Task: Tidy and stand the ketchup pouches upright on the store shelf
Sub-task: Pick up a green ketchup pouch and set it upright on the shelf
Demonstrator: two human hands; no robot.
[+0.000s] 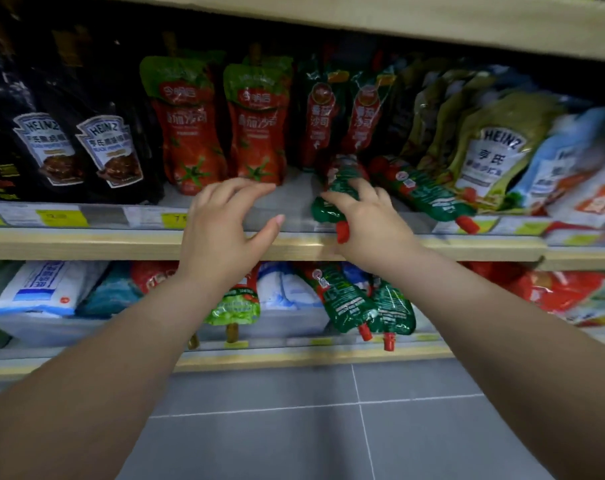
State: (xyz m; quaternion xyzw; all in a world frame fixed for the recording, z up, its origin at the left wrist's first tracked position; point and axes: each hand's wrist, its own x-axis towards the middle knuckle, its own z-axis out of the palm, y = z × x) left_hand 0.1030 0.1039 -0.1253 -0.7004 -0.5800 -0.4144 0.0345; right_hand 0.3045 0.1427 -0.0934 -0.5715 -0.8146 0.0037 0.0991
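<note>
held pouch (339,194): green and red, red cap toward the shelf edge, lay flat under the right hand's fingers (365,192)
second pouch (424,192): same colours, lay flat just right of those fingers, cap forward
upright pouches (256,126): red, stood behind the left fingertips (249,187)

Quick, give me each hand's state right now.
Left hand: open, fingers spread over the bare shelf, holding nothing.
Right hand: closed on the fallen green-and-red ketchup pouch with the red cap.
</note>
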